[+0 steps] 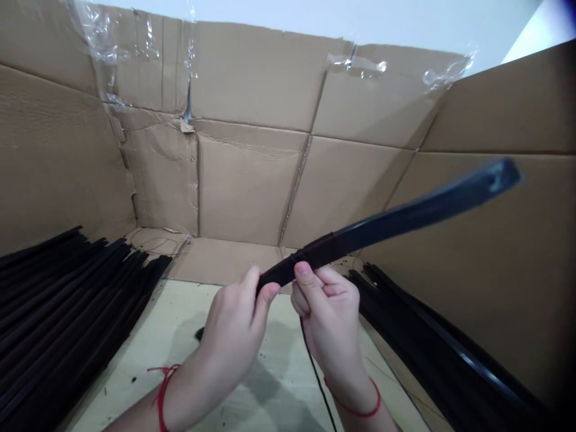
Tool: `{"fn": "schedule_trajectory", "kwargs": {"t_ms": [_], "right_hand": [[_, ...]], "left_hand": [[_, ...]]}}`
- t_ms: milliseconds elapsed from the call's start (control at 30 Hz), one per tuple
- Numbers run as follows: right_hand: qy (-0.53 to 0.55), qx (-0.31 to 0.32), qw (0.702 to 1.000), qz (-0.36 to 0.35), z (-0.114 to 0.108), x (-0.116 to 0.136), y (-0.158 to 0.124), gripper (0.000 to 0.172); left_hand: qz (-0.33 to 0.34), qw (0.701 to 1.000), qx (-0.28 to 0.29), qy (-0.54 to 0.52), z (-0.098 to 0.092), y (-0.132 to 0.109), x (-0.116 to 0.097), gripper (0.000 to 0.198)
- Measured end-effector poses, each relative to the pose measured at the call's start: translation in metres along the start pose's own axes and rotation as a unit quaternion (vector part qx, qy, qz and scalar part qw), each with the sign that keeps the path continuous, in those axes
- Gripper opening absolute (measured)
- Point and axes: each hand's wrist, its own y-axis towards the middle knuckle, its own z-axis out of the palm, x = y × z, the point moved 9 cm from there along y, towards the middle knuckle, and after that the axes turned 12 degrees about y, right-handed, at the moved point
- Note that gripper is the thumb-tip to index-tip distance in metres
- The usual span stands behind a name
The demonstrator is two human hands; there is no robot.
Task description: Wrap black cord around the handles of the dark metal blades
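A long, slightly curved black strip point(387, 231) slants up to the right in front of me, its far end glossy and blurred. Several turns of dark cord point(317, 373) seem to be wound around its middle, and a free length hangs below my right hand. My left hand point(236, 321) is closed around the strip's lower end, thumb on top. Just right of it, my right hand point(327, 306) is closed, with thumb and bent fingers pinching the cord against the strip's underside. Its fingers partly hide where cord and strip meet.
Many similar black strips point(67, 312) lie side by side at the left, and more black strips point(432, 336) lie at the right. Brown cardboard walls point(252, 180) taped at the top enclose the pale work surface point(283, 366), which has small dark specks.
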Motion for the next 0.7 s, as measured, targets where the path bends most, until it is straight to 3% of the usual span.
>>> {"fn": "schedule_trajectory", "kwargs": {"t_ms": [33,133,167,200,267,300,333,367,400,433,467,500,567,600,633,700], "right_hand": [[0.01,0.013,1.0,0.022,0.003,-0.003,0.0,0.024],[0.038,0.062,0.993,0.097,0.014,-0.011,-0.003,0.022],[0.043,0.061,0.992,0.099,0.014,-0.01,-0.003,0.024],[0.042,0.044,0.995,0.084,0.011,-0.007,-0.002,0.024],[0.033,0.008,0.998,0.045,0.004,0.0,-0.002,0.022],[0.03,0.007,0.999,0.044,0.004,0.0,-0.003,0.022],[0.03,0.021,0.998,0.059,0.006,-0.002,-0.004,0.022],[0.029,0.042,0.995,0.08,0.01,-0.006,-0.005,0.021],[0.026,0.057,0.993,0.097,0.013,-0.008,-0.006,0.021],[0.018,0.059,0.993,0.104,0.013,-0.009,-0.007,0.02],[0.006,0.047,0.994,0.095,0.01,-0.008,-0.006,0.02],[-0.008,0.023,0.997,0.073,0.006,-0.004,-0.004,0.019],[-0.017,-0.022,0.999,0.027,-0.003,0.005,-0.001,0.018],[-0.009,-0.022,0.999,0.025,-0.003,0.005,0.0,0.019],[0.003,-0.007,0.999,0.039,0.0,0.003,0.0,0.021],[0.032,0.036,0.995,0.089,0.009,-0.005,0.0,0.026]], "left_hand": [[-0.021,1.0,0.007,0.002,0.001,-0.001,0.003,0.042],[-0.092,0.967,0.199,-0.128,0.032,-0.013,0.005,0.048],[-0.083,0.961,0.219,-0.143,0.034,-0.015,0.001,0.047],[-0.061,0.973,0.19,-0.116,0.027,-0.013,-0.002,0.044],[-0.015,0.998,0.06,0.016,0.001,-0.006,-0.006,0.037],[-0.006,0.997,0.022,0.068,-0.007,-0.005,-0.006,0.035],[-0.006,0.996,0.036,0.079,-0.005,-0.004,-0.004,0.035],[-0.014,0.993,0.105,0.043,0.006,-0.005,0.0,0.038],[-0.019,0.977,0.209,-0.028,0.025,-0.01,0.001,0.041],[-0.023,0.942,0.315,-0.11,0.042,-0.02,-0.002,0.045],[-0.029,0.922,0.357,-0.149,0.049,-0.024,-0.004,0.046],[-0.02,0.946,0.3,-0.121,0.042,-0.017,-0.002,0.044],[0.004,0.995,0.1,0.008,0.012,-0.003,-0.001,0.038],[0.011,0.998,0.017,0.065,-0.002,-0.001,-0.004,0.038],[0.003,0.997,-0.004,0.082,-0.005,-0.002,-0.005,0.042],[-0.037,0.993,0.116,0.003,0.015,-0.006,0.0,0.053]]}}
